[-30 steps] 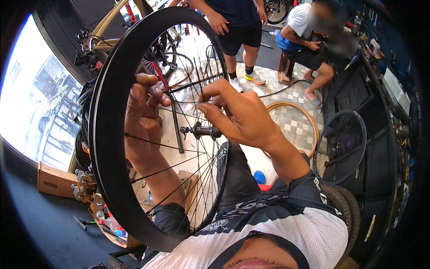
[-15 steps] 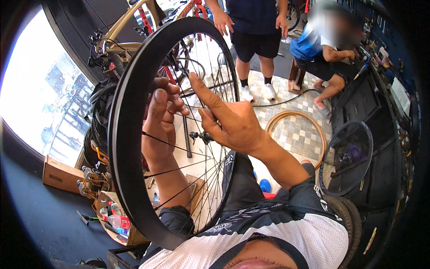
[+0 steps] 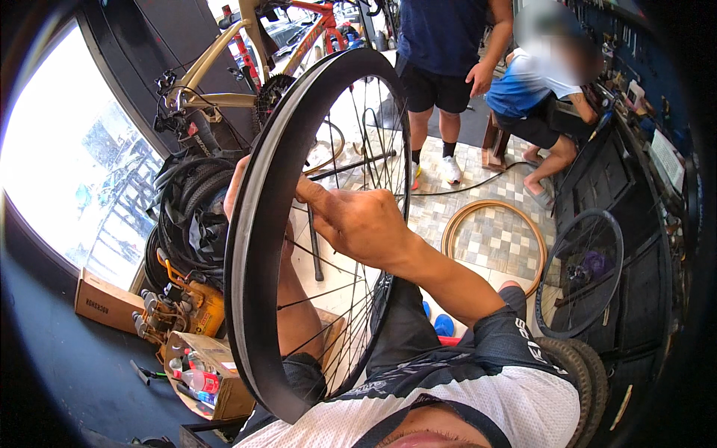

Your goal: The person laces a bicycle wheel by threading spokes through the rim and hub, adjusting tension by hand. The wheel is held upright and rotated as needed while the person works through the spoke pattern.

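Observation:
A black deep-rimmed bicycle wheel (image 3: 258, 299) stands tilted upright before me, its thin black spokes running toward a hub hidden by my right arm. My left hand (image 3: 235, 188) is mostly behind the rim; part of it shows past the rim's outer edge, closed against the wheel. The left forearm rises behind the spokes. From the other side, my right hand (image 3: 366, 222) meets the inner side of the rim with bent fingers and thumb pressed together. Whatever those fingertips pinch is hidden.
Bicycle frames (image 3: 216, 97) and piled tyres (image 3: 187, 216) stand left, above an open cardboard box (image 3: 231, 381) of bottles. Tan tyres (image 3: 541, 246) lie on the tiles; another wheel (image 3: 553, 313) leans on the right cabinets. One person (image 3: 441, 45) stands ahead; another (image 3: 515, 89) sits by the bench.
My right hand has gone from pointing a finger among the spokes to closing at the rim. My left hand has moved behind the rim. The wheel has shifted right and turned slightly.

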`<state>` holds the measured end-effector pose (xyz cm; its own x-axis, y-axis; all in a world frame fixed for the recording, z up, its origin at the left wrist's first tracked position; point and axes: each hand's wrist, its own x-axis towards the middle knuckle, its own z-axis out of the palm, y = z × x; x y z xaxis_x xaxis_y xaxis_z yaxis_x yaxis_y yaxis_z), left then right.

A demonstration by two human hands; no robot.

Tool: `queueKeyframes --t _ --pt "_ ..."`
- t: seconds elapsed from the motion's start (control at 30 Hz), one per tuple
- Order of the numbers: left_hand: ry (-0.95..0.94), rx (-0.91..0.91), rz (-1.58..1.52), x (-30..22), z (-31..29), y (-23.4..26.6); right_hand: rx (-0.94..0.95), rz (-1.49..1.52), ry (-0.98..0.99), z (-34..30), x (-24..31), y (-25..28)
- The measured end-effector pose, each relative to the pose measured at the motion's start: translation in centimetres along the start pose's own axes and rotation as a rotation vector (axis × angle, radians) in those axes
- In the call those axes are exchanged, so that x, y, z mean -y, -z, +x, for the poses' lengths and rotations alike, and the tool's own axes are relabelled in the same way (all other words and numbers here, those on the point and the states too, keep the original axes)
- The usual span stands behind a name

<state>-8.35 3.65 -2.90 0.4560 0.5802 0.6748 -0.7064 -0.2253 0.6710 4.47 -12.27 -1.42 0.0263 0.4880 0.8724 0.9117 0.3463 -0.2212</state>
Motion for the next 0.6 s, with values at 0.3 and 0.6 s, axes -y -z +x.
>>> queueKeyframes --t 0.3,0.6 --pt "0.148 -0.403 0.101 0.0 -0.6 0.8 -0.128 0.147 -0.162 -4.5 -3.1 3.1" --pt "0.479 -0.245 -0.348 7.8 -5.3 13.6 0.271 0.19 -0.407 -10.7 -7.4 6.1"
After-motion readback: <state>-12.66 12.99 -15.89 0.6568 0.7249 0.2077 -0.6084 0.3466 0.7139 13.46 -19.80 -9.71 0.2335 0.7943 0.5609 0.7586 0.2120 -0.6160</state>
